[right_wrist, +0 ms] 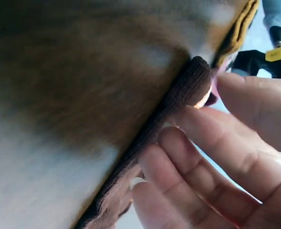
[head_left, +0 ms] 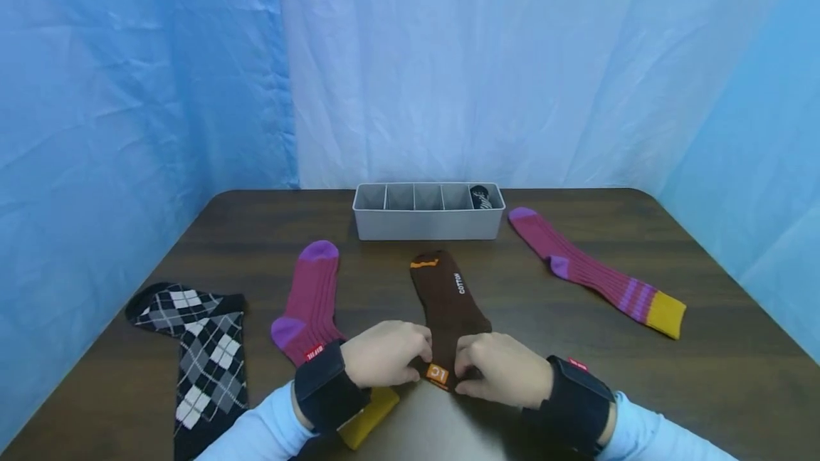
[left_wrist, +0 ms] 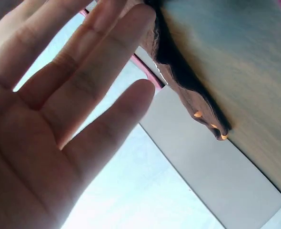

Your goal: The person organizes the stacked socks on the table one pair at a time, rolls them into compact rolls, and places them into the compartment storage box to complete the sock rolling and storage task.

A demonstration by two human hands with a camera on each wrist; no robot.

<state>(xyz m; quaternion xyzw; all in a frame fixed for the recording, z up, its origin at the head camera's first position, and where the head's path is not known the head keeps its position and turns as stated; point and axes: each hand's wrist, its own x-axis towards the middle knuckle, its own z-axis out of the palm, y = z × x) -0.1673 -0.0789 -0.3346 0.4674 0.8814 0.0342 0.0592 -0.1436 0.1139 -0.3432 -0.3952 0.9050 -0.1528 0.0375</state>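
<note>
A brown sock (head_left: 448, 304) with white "COTTON" lettering and an orange cuff label lies flat, toe pointing away. My left hand (head_left: 387, 353) is at the left edge of its cuff; in the left wrist view the thumb and fingers are spread apart, fingertips right at the cloth. Along the opposite edge, my right hand (head_left: 502, 368) touches the sock with its fingertips, the thumb beside the cuff end in the right wrist view. A magenta sock (head_left: 314, 297) with purple toe and heel runs under the left wrist, its yellow cuff (head_left: 370, 417) showing beyond.
At the back stands a grey divided box (head_left: 426, 226), with a dark white-patterned bundle (head_left: 480, 198) in its rightmost compartment. Another magenta sock (head_left: 589, 272) lies at the right, and a black-and-grey argyle sock (head_left: 211, 361) at the left. Blue sheeting (head_left: 448, 70) rises behind the table.
</note>
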